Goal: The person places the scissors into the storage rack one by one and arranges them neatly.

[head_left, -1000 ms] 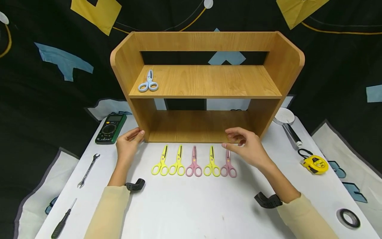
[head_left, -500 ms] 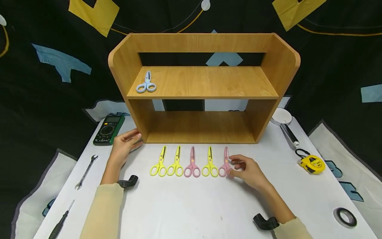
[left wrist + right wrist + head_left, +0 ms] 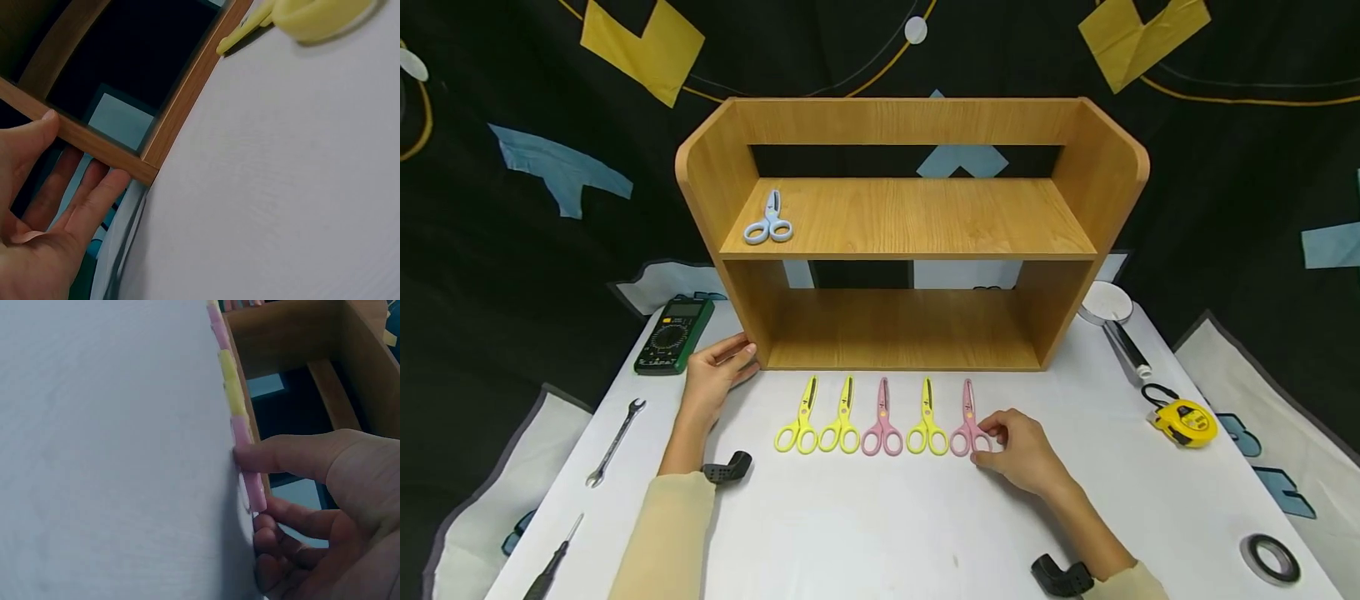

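Note:
My right hand (image 3: 1026, 450) is at the rightmost pink scissors (image 3: 967, 421), thumb and index finger at opposite sides of its right handle ring. In the right wrist view, the thumb and index finger pinch the pink handle (image 3: 253, 487). To the left lie yellow scissors (image 3: 927, 421), another pink pair (image 3: 882, 421) and two yellow pairs (image 3: 844, 421), in one row with blades pointing to the shelf. My left hand (image 3: 709, 383) touches the lower left side of the wooden shelf (image 3: 895, 354). Its thumb rests on the front edge, fingers (image 3: 94, 203) extended along the outer side.
Light blue scissors (image 3: 769, 223) lie at the left of the upper shelf board. A multimeter (image 3: 672, 337), wrench (image 3: 613, 446) and screwdriver (image 3: 553, 560) lie along the left table side. On the right are a magnifying glass (image 3: 1123, 346), tape measure (image 3: 1187, 423) and black tape roll (image 3: 1270, 558).
My right hand has come down from the shelf's front to the rightmost pink scissors and closed its thumb and index finger on the handle. My left hand stays at the shelf's side.

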`<state>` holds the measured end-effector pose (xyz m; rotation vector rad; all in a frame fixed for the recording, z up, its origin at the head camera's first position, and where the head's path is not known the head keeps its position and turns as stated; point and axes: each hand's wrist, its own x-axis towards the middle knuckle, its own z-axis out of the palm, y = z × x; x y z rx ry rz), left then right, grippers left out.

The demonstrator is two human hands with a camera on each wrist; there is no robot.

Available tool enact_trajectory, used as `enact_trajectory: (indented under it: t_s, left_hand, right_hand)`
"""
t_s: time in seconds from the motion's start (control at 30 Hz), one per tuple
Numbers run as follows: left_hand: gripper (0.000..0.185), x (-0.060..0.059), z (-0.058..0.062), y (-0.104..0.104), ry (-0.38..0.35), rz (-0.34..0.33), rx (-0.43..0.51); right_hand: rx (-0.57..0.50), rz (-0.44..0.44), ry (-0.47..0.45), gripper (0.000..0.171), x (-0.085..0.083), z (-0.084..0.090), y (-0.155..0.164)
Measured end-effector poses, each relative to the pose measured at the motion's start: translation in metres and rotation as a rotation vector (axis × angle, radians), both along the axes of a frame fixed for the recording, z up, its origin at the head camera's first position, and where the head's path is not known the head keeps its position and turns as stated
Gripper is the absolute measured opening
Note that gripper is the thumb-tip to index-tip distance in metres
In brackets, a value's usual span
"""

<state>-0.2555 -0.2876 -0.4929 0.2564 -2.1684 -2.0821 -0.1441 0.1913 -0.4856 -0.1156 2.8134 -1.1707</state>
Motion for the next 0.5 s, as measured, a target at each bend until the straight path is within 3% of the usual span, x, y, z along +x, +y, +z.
enact_trajectory:
  t_s: [0.3, 0.5]
  left_hand:
    - [0.056, 0.001, 0.002, 0.007, -0.013, 0.039, 0.009]
    - [0.057, 0.003, 0.005, 0.005, -0.021, 0.033, -0.005]
  right_hand:
    - [-0.179, -0.031, -0.069, 0.035, 0.007, 0.016, 0.015]
    - [-0.342, 0.013, -0.086, 0.039, 0.012, 0.039, 0.016]
